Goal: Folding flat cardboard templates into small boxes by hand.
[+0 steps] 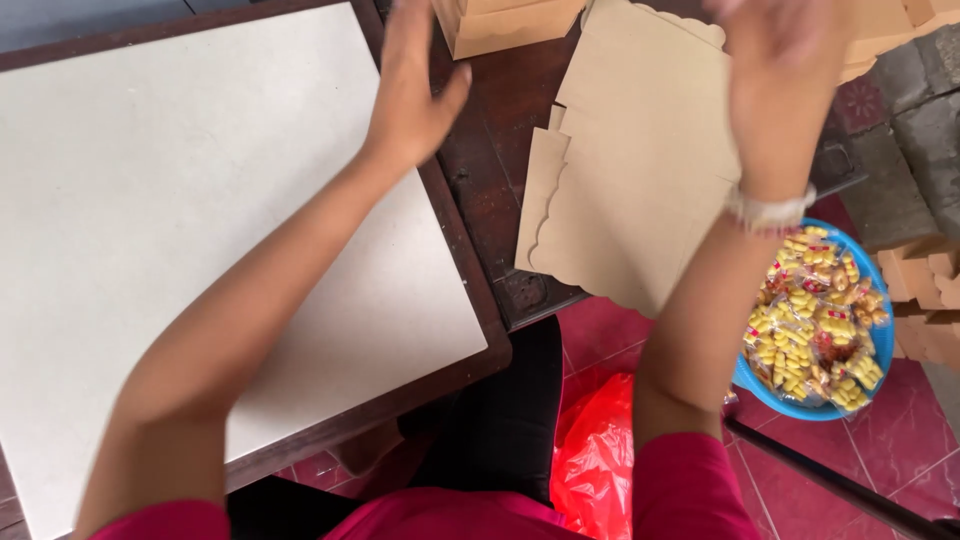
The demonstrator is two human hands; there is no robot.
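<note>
My left hand is raised over the far edge of the table, palm turned inward, fingers loosely spread and thumb sticking out to the side. It grips nothing. It hangs just above the seam between the pale tabletop panel and its dark wooden frame.

My right hand is lifted high near the top of the view and blurred; part of it runs out of the picture, so I cannot tell how far it is open or whether it has hold of anything. A pale bracelet sits on that wrist.

Between my 2 hands, a stack of flat brown cardboard box blanks with scalloped edges lies on a dark side table, right beside the bigger table. A folded-up cardboard box stands beyond it, at the top edge.

Lower right, beside my right forearm, a blue bowl sits over the red tiled floor, full of small clear snack packets with yellow pieces inside. A red plastic bag is bunched by my lap.
</note>
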